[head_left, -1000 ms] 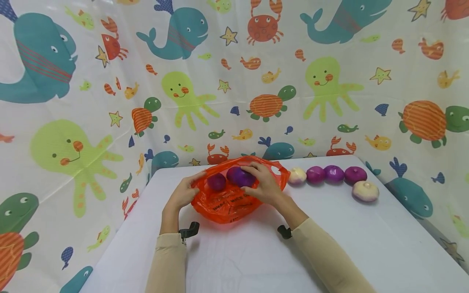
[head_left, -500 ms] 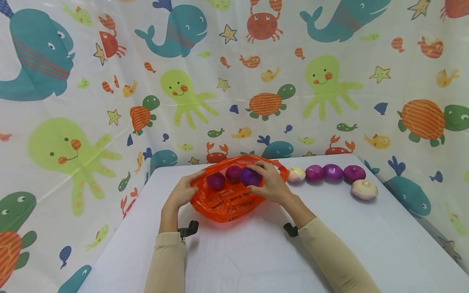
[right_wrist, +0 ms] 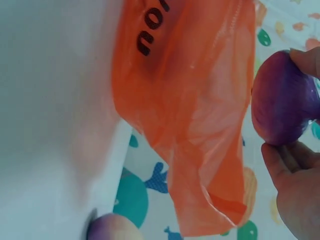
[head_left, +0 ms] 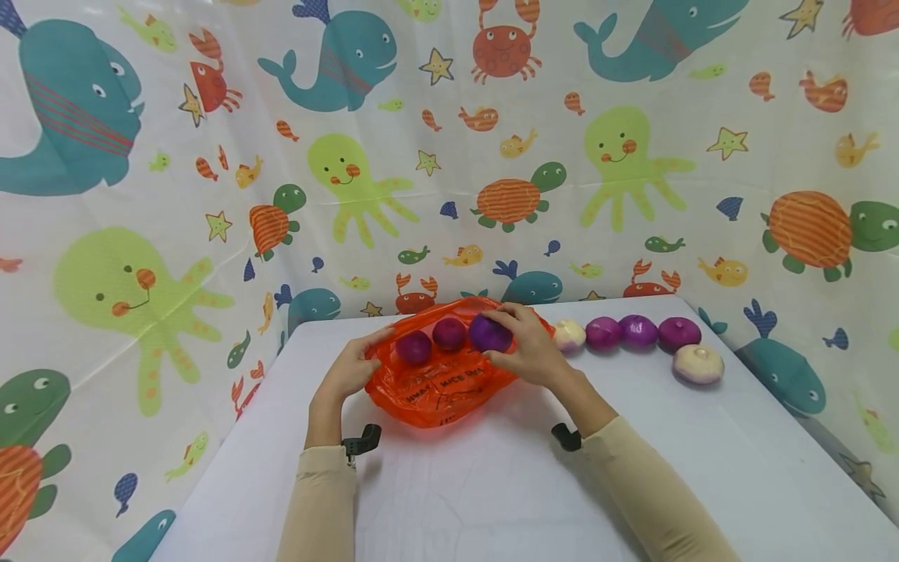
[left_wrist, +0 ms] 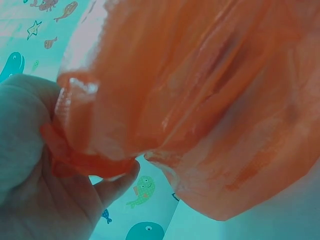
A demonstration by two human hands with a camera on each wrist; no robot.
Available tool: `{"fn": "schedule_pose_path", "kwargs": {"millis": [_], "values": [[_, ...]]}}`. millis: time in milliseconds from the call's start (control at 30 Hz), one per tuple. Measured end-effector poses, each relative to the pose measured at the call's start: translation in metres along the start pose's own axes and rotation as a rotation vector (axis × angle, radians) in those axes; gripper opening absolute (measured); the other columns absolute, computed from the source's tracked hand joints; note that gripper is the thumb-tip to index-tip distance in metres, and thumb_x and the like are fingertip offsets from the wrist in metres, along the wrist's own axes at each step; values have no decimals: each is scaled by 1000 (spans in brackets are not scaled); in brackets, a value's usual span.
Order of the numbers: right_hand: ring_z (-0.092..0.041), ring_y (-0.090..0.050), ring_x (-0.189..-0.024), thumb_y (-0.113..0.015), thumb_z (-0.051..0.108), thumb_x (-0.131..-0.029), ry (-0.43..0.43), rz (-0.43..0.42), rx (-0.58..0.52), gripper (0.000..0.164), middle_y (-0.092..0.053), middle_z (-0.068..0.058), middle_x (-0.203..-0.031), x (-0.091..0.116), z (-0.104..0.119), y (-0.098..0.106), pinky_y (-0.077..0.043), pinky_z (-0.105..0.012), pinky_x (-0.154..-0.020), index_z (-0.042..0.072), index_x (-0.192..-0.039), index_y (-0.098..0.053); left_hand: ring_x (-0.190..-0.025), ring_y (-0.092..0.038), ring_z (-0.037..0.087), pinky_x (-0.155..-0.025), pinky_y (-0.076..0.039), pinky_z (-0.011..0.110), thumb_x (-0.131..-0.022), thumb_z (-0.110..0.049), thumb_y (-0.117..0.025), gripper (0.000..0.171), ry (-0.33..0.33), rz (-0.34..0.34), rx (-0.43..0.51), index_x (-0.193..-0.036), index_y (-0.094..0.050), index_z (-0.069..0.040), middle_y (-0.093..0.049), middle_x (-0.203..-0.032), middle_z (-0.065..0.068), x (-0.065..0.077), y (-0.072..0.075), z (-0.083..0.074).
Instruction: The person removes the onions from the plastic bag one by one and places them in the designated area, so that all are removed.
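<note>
My left hand (head_left: 349, 371) grips the left rim of a crinkled red-orange plastic bag (head_left: 435, 394); in the left wrist view the film (left_wrist: 200, 100) runs between thumb and fingers. Two purple onions (head_left: 413, 348) lie in the bag's mouth. A third, glossy purple onion (head_left: 488, 334) is held by my right hand (head_left: 527, 345) over the bag's right side. The right wrist view shows this onion (right_wrist: 280, 100) pinched between thumb and fingertips, beside the bag's edge and apart from it.
Right of the bag, several vegetables line the table's back: a whitish turnip (head_left: 570, 336), then purple onions (head_left: 638, 333). Another whitish turnip (head_left: 698, 364) sits in front of the row's right end. A patterned curtain (head_left: 449, 195) hangs behind the white table (head_left: 456, 499).
My right hand has drawn the purple onion rightward, away from the two in the bag, uncovering the middle one. My left hand keeps its place on the rim.
</note>
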State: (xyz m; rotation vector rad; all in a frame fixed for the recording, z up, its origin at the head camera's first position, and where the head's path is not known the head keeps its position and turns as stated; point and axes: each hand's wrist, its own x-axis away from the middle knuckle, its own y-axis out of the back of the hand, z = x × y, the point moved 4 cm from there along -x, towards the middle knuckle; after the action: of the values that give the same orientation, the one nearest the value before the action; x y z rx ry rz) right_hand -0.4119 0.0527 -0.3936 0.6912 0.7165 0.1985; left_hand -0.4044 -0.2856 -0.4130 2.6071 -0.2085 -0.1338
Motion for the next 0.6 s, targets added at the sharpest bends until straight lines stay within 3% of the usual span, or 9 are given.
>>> {"fn": "schedule_pose_path", "kwargs": {"millis": [600], "values": [[-36, -44, -134, -86, 25, -85, -6, -28, 58, 67, -50, -16, -141, 6, -15, 32, -57, -56, -100, 17, -146, -60, -106, -66, 32, -81, -64, 36, -93, 6, -52, 71, -6, -9, -7, -156, -49, -26, -53, -156, 13, 1, 0, -2]]}}
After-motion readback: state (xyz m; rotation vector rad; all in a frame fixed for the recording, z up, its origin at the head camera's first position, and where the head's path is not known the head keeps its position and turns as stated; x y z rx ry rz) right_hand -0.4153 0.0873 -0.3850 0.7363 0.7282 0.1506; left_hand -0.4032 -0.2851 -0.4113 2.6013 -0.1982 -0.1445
